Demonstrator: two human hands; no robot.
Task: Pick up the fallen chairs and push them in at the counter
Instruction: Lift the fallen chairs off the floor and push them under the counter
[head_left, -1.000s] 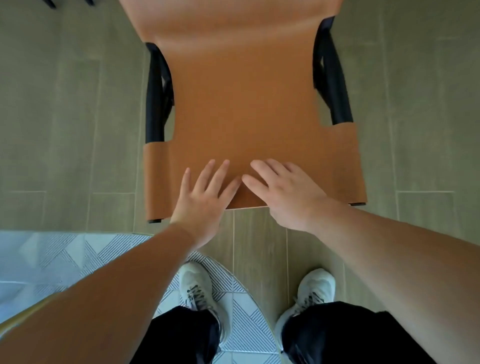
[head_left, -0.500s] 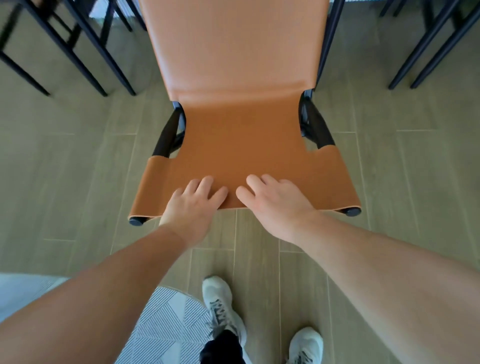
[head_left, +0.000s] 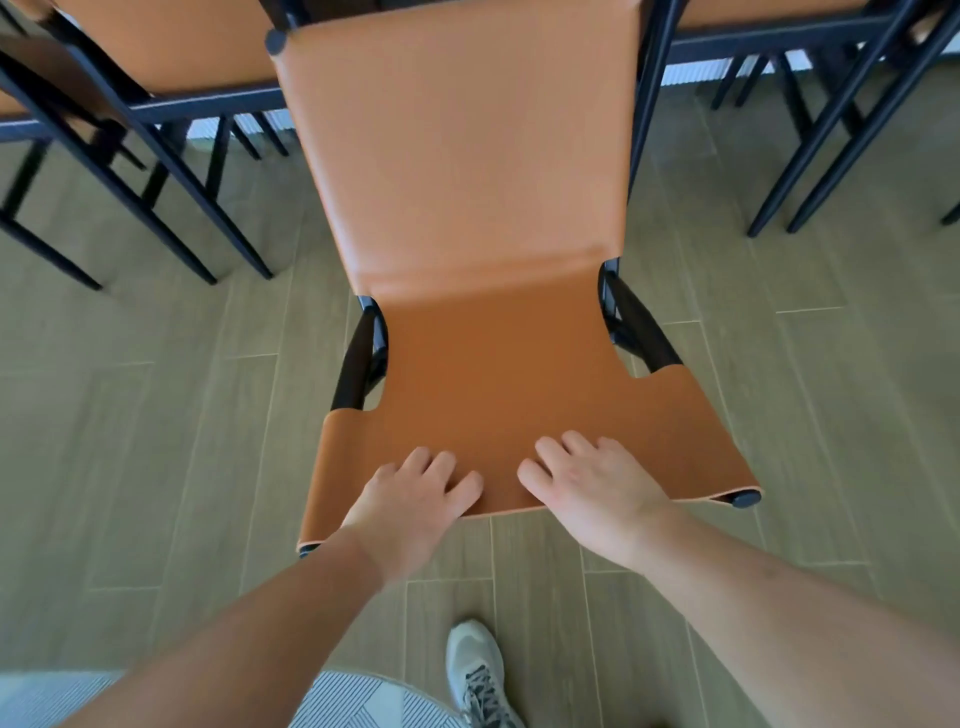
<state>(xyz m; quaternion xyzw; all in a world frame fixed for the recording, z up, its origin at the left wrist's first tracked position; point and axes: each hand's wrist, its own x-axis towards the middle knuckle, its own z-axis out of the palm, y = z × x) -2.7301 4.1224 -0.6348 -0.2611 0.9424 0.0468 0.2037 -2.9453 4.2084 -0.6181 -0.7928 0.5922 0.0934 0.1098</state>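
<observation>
An orange leather chair (head_left: 483, 218) with a black frame stands upright on the tiled floor in front of me, its backrest nearest me and its seat pointing away. My left hand (head_left: 415, 499) and my right hand (head_left: 592, 483) grip the top edge of the backrest side by side, with the fingers bent over the leather and the palms behind the edge. The chair's legs are hidden under the seat.
Two more orange chairs stand in a row at the far side, one on the left (head_left: 156, 52) and one on the right (head_left: 831, 104), their black legs splayed onto the floor. A patterned rug (head_left: 363, 701) and my shoe (head_left: 478, 670) are at the bottom edge.
The chair has slid forward toward the row of standing chairs, and I have stepped off the rug after it. My fingers, flat on the leather before, now bend over the backrest edge.
</observation>
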